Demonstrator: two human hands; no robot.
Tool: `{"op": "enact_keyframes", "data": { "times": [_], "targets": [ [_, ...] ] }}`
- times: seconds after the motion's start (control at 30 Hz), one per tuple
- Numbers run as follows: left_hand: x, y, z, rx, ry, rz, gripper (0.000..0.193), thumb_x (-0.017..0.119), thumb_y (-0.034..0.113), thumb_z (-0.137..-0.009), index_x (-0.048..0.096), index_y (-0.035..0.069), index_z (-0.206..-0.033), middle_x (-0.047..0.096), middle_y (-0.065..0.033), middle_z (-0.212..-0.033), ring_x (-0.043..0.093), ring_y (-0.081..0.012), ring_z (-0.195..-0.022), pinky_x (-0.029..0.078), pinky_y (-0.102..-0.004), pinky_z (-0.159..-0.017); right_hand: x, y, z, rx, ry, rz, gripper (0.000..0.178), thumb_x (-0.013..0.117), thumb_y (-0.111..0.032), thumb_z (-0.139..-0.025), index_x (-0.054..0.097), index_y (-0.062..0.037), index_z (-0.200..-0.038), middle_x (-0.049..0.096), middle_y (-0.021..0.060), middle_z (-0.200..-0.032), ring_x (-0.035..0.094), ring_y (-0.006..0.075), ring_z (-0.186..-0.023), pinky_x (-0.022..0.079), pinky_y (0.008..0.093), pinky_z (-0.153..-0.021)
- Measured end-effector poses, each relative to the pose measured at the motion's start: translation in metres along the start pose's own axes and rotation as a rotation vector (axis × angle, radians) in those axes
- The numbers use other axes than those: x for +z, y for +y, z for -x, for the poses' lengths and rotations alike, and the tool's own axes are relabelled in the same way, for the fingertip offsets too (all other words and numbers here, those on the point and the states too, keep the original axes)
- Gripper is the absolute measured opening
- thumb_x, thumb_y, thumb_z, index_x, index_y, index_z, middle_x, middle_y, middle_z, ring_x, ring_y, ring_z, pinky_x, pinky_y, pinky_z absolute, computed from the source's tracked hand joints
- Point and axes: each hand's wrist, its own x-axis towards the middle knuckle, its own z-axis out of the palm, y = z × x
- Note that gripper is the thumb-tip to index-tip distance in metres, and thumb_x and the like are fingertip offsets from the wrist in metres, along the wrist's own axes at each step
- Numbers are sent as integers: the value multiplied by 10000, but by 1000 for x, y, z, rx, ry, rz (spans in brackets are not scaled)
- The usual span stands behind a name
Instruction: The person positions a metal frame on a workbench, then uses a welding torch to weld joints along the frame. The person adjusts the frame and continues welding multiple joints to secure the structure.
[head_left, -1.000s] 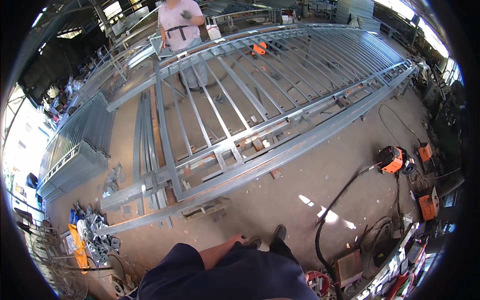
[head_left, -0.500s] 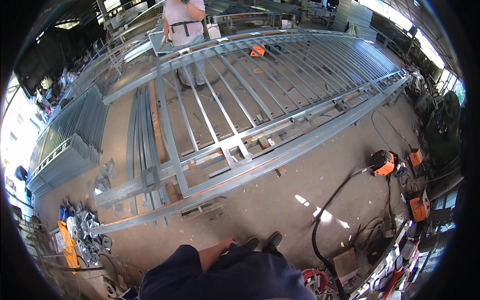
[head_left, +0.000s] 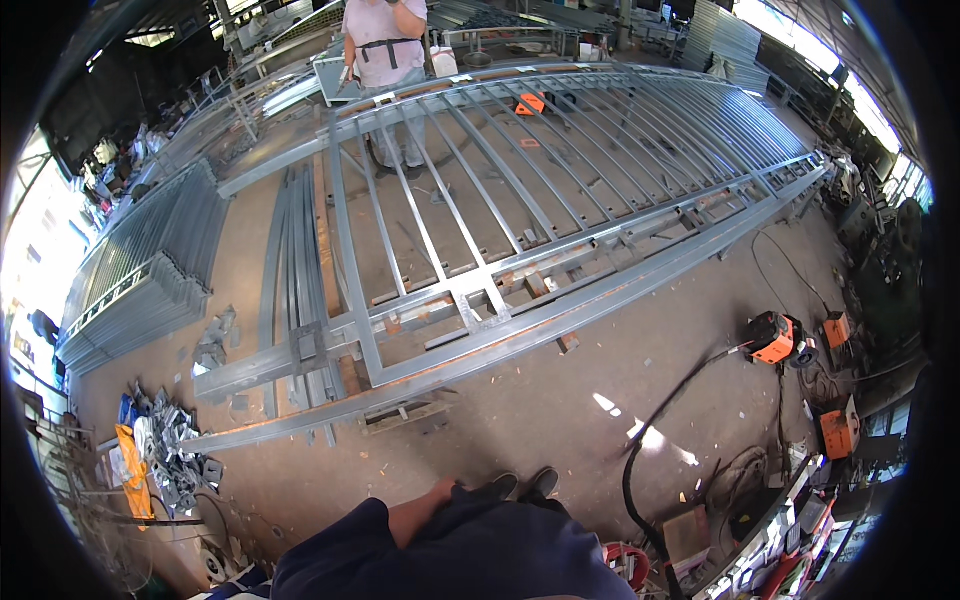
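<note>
My left hand hangs low in front of my dark clothing, close to my shoes. Its fingers are too small and tucked in to make out. My right hand does not show. Ahead of me lies a long metal frame with many parallel bars, propped on long beams. The nearest beam of galvanised metal runs from lower left to upper right. At the frame's left end a bundle of loose metal profiles lies under it.
A person stands beyond the frame, one arm raised. Stacked barred panels stand left, above a scrap pile. Orange machines with a black cable are at right. A cluttered bench stands lower right. Another orange machine sits behind the frame.
The view has turned slightly, so the frame and the person beyond it appear a little farther right. My left hand stays low by my body.
</note>
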Motion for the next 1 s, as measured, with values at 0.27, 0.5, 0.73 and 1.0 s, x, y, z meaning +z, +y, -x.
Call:
{"op": "enact_keyframes", "data": {
  "times": [0.27,0.5,0.73,1.0],
  "targets": [
    [3,22,-1,-42,62,-44,559,765,440,-813,750,15,-1177,748,-239,-1131,712,-362,-1093,536,-420,-964,-10,39,-35,-125,-66,159,345,640,-345,-881,807,-156,-1117,767,158,-1130,730,303,-1093,556,394,-965],
    [30,71,-32,-77,58,-5,488,735,412,-862,759,9,-1136,759,-210,-1088,719,-347,-1035,541,-425,-935,3,41,-105,-320,-138,220,350,629,-342,-883,806,-163,-1126,766,157,-1135,729,302,-1094,554,391,-970],
    [46,133,-34,-87,418,158,440,730,395,-905,733,25,-1145,758,-197,-1057,729,-342,-987,554,-426,-897,-82,-39,-110,-247,-159,-134,387,591,-307,-933,738,-54,-1186,783,144,-937,764,279,-844,604,396,-777],
    [-28,240,-14,121,713,323,448,695,365,-961,655,18,-1243,706,-244,-1148,677,-413,-1083,539,-477,-934,-164,-166,-169,3,-226,-752,334,581,-287,-977,662,17,-1092,653,97,-762,614,206,-529,488,327,-451]
  ]
}}
